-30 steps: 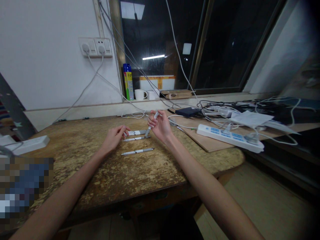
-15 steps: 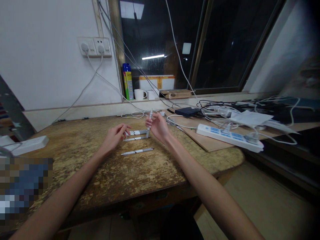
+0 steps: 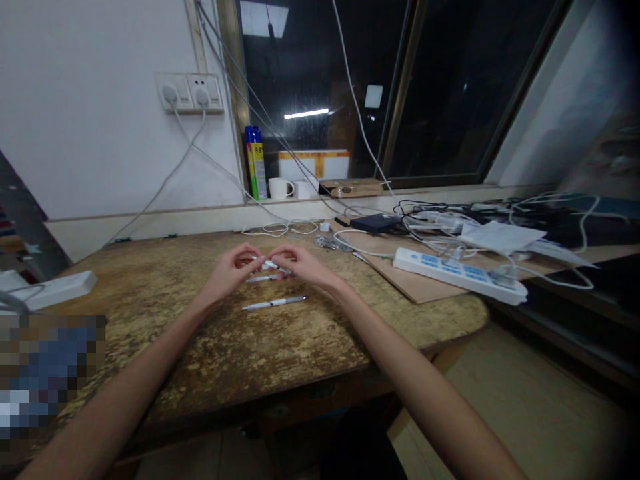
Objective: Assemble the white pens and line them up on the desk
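Note:
My left hand (image 3: 234, 270) and my right hand (image 3: 303, 264) are close together over the worn wooden table. Their fingers are pinched around a white pen (image 3: 271, 265) that lies roughly level between them; its ends are partly hidden by the fingers. Just below the hands rests another white pen (image 3: 262, 279), its right part covered by my right hand. Nearer to me, a white and grey pen (image 3: 275, 303) with a dark tip lies sideways on the table. Whether other pens sit behind the fingers, I cannot tell.
A power strip (image 3: 457, 275) with plugs lies on a brown board (image 3: 400, 283) at the right, near tangled cables and a black flat box (image 3: 376, 222). A spray can (image 3: 255, 163) and a white mug (image 3: 280, 189) stand on the sill. Another white strip (image 3: 63, 291) is at the left.
My right hand has come down and left, tilting the pen it held from upright to nearly level. My left hand's fingers have closed at the pen's left end.

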`<state>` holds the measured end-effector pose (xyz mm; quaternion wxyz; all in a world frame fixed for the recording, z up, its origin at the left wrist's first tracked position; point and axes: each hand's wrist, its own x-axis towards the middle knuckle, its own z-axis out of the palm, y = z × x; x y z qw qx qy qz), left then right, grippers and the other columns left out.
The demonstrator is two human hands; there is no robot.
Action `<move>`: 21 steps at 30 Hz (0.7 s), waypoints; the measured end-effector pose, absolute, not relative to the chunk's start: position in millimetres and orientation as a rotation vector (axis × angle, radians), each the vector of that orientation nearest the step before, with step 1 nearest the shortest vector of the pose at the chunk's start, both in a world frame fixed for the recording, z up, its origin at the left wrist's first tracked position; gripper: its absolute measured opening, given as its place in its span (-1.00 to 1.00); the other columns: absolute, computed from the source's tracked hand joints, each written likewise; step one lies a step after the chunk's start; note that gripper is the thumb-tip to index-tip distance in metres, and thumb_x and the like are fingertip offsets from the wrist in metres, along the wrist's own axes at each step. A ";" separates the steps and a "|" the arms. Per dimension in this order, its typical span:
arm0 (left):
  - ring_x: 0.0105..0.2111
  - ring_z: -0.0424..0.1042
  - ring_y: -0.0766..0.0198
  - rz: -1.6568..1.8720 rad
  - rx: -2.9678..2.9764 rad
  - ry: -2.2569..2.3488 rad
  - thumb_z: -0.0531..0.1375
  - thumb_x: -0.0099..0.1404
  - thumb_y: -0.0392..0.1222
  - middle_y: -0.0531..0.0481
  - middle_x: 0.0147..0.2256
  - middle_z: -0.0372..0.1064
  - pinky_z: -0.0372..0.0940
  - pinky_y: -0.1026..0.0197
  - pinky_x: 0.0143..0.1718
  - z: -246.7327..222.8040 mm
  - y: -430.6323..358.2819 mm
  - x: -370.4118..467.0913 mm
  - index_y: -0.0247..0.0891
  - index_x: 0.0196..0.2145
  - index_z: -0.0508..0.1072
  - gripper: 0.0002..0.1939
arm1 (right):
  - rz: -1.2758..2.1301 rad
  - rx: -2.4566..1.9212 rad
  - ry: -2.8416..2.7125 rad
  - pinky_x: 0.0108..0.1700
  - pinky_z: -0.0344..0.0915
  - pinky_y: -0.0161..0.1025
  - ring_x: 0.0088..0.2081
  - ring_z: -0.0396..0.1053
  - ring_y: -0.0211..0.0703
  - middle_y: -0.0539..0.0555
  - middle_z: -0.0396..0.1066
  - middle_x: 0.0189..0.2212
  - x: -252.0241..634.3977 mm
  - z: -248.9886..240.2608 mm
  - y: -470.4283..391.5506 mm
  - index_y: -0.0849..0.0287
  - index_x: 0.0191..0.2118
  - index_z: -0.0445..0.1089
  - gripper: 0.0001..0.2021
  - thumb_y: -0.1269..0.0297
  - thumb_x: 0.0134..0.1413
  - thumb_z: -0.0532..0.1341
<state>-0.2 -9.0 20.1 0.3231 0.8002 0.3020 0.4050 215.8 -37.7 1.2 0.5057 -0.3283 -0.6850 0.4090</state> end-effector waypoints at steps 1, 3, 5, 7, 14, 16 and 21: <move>-0.36 0.46 0.21 1.060 2.093 0.817 0.31 0.28 0.16 -0.01 -0.35 0.49 0.31 0.24 -0.34 19.6 -6.4 -2.0 -0.25 -0.23 0.46 -0.61 | 0.926 -0.865 -1.642 -0.51 0.15 -0.35 -0.57 0.33 -0.29 0.01 0.52 -0.44 219.4 -0.9 -34.2 0.17 -0.26 0.54 -0.84 0.20 0.22 0.27; -0.41 0.43 0.23 1.052 2.074 0.869 0.28 0.30 0.19 0.00 -0.40 0.48 0.29 0.25 -0.37 20.4 -2.2 -6.7 -0.24 -0.27 0.45 -0.60 | 0.809 -0.998 -1.644 -0.53 0.07 -0.36 -0.59 0.27 -0.28 -0.03 0.42 -0.62 228.9 -4.0 -27.1 0.19 -0.38 0.53 -0.78 0.27 0.26 0.20; -0.41 0.44 0.23 1.019 2.070 0.907 0.28 0.29 0.20 -0.01 -0.40 0.50 0.28 0.25 -0.39 23.5 0.5 -12.2 -0.24 -0.28 0.45 -0.59 | 0.765 -1.044 -1.671 -0.51 0.07 -0.36 -0.58 0.26 -0.28 -0.04 0.38 -0.65 239.9 -4.8 -22.0 0.20 -0.45 0.52 -0.73 0.31 0.24 0.18; -0.37 0.46 0.20 0.929 2.111 0.907 0.28 0.28 0.20 -0.04 -0.37 0.54 0.27 0.25 -0.37 27.8 1.9 -18.2 -0.24 -0.26 0.49 -0.59 | 0.787 -1.037 -1.761 -0.50 0.05 -0.35 -0.57 0.22 -0.30 -0.05 0.37 -0.64 250.2 -3.5 -20.3 0.20 -0.48 0.53 -0.72 0.26 0.23 0.20; -0.26 0.49 0.17 0.443 2.345 0.905 0.33 0.22 0.15 -0.07 -0.24 0.60 0.32 0.23 -0.24 38.2 0.5 -32.4 -0.25 -0.16 0.63 -0.58 | 1.037 -1.045 -2.199 -0.35 0.17 -0.34 -0.43 0.29 -0.28 -0.01 0.50 -0.46 263.3 1.6 -28.7 0.23 -0.27 0.61 -0.73 0.09 0.09 0.36; -0.29 0.47 0.19 0.330 2.340 0.894 0.34 0.20 0.15 -0.06 -0.28 0.58 0.30 0.25 -0.27 38.6 -2.2 -32.0 -0.26 -0.18 0.64 -0.57 | 1.077 -1.076 -2.256 -0.31 0.21 -0.33 -0.40 0.32 -0.27 0.01 0.54 -0.41 261.9 0.5 -29.9 0.22 -0.26 0.63 -0.74 0.11 0.06 0.39; -0.42 0.36 0.28 0.144 2.346 0.832 0.34 0.21 0.16 0.01 -0.43 0.48 0.18 0.28 -0.40 36.4 -7.6 -28.3 -0.25 -0.24 0.65 -0.60 | 1.109 -1.137 -2.288 -0.28 0.25 -0.31 -0.36 0.38 -0.23 0.04 0.60 -0.35 260.1 -4.1 -28.4 0.22 -0.25 0.65 -0.73 0.12 0.00 0.43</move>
